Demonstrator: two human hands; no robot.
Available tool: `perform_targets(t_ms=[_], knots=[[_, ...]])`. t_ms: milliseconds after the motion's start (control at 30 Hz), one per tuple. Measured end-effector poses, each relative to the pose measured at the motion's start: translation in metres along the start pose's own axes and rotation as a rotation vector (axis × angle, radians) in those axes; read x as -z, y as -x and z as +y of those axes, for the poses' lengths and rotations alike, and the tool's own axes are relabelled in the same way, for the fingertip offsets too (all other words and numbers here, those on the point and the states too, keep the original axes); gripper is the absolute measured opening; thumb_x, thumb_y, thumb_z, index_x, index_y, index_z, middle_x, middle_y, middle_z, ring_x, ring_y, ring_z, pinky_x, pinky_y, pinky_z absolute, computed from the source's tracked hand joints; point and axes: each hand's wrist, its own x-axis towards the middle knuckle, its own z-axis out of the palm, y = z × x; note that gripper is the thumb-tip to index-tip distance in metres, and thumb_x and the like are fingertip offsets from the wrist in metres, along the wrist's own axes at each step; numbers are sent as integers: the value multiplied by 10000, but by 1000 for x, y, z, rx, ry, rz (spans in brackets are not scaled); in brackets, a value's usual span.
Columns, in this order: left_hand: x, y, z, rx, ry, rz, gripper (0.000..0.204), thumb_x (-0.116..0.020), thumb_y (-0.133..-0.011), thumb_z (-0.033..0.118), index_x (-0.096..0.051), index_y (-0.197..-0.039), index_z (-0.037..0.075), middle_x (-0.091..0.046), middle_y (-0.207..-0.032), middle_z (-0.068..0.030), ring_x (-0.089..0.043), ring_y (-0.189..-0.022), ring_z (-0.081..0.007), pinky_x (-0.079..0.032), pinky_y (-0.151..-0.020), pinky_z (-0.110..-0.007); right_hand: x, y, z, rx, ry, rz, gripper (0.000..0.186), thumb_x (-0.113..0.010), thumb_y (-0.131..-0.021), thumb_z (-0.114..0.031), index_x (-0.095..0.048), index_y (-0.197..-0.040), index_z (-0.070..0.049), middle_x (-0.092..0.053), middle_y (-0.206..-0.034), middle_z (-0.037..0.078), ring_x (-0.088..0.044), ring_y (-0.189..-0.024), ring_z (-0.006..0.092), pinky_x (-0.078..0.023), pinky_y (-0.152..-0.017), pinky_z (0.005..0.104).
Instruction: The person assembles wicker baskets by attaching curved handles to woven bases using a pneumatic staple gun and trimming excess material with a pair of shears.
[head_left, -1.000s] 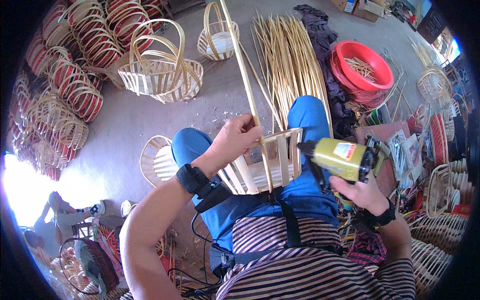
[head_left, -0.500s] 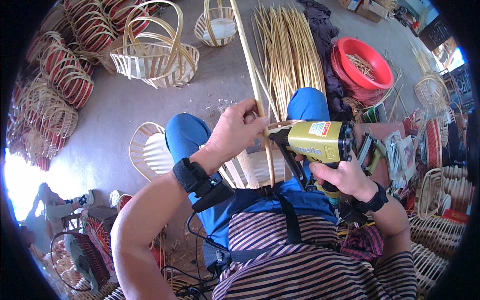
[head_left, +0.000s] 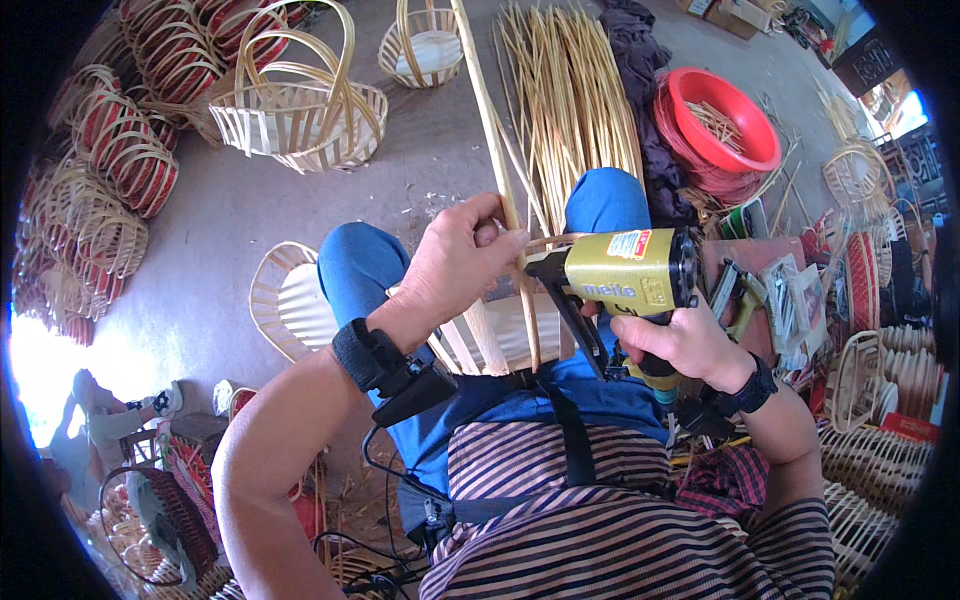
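Note:
My left hand (head_left: 462, 252) is closed around a long pale bamboo strip (head_left: 488, 115), pinching it between thumb and fingers. The strip runs from the far edge of the view down over my lap. In my right hand (head_left: 682, 345) is a yellow-green pneumatic stapler (head_left: 615, 268), held by its handle. Its nose meets the strip just beside my left thumb; whether it presses on it I cannot tell. Below my hands, a woven basket (head_left: 515, 328) with a pale bottom rests between my thighs, partly hidden by my left hand and the stapler.
Ahead lies a bundle of thin sticks (head_left: 575, 100), beside a red basin (head_left: 755, 145) holding short pieces. Two handled baskets, one large (head_left: 300, 130) and one small (head_left: 423, 55), stand on the floor. Stacked baskets (head_left: 125, 150) line the left. A handleless basket (head_left: 300, 305) sits by my left knee.
The whole view has shifted slightly, so everything sits a little farther left and up. Both hands keep their grips, with the stapler's nose still at the strip.

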Motion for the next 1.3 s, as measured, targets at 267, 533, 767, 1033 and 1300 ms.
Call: perform_targets(t_ms=[267, 533, 767, 1033, 1300], knots=[[4, -4, 1, 33, 75, -41, 146, -524, -775, 147, -512, -870, 37, -392, -587, 49, -412, -509, -17, -380, -436, -167, -1, 3, 6, -10, 28, 59, 233, -529, -737, -32, -499, -967, -7, -565, -742, 24, -468, -484, 45, -384, -437, 177], [14, -7, -2, 114, 200, -69, 206, -478, -811, 181, -482, -947, 26, -530, -752, -14, -464, -609, -39, -408, -510, -182, 78, 63, 79, -162, 28, 522, 119, -503, -736, -73, -512, -844, -23, -512, -658, 19, -443, -463, 64, -375, -435, 208], [36, -21, 11, 150, 134, -63, 240, -442, -834, 194, -423, -984, 8, -553, -766, -65, -540, -711, -87, -452, -554, -215, 163, 161, 253, -505, 863, 1188, 331, -558, -689, -139, -446, -960, 14, -530, -796, 91, -492, -642, 185, -415, -594, 292], [32, -26, 32, -8, 583, 430, 115, -443, -826, 194, -388, -809, 94, -343, -611, 30, -341, -471, -54, -296, -371, -169, 167, 134, 247, -534, 944, 1104, 373, -604, -636, -177, -460, -943, -20, -513, -860, 90, -479, -761, 214, -387, -684, 319], [44, 32, 45, -340, 624, 83, 372, -343, -858, 399, -328, -628, 107, -235, -479, 50, -203, -387, -48, -149, -339, -197, 53, -18, 50, 546, 1152, 257, 417, -651, -584, -214, -474, -926, -54, -496, -924, 90, -466, -879, 243, -359, -774, 347]])
